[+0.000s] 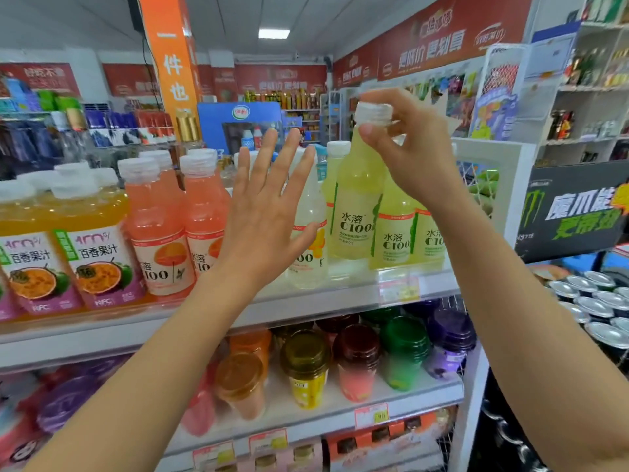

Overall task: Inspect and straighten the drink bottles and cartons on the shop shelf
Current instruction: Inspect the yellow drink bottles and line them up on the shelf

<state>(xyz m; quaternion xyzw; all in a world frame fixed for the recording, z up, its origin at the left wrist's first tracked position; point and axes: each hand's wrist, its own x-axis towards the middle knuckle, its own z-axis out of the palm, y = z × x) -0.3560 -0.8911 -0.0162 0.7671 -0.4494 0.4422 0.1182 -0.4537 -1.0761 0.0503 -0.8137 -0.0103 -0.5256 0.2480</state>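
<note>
Shelf [323, 303] of bottles [156, 240] under red banners [442, 39]; right hand [408, 155] grips yellow bottle [357, 206].

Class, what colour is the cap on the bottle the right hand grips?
White cap, on a pale yellow bottle; head view.

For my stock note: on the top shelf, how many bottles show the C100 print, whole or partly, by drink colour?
pink bottles: 2
pale clear bottle: 1
yellow-green bottles: 3, one held by the right hand
Total: 6
</note>
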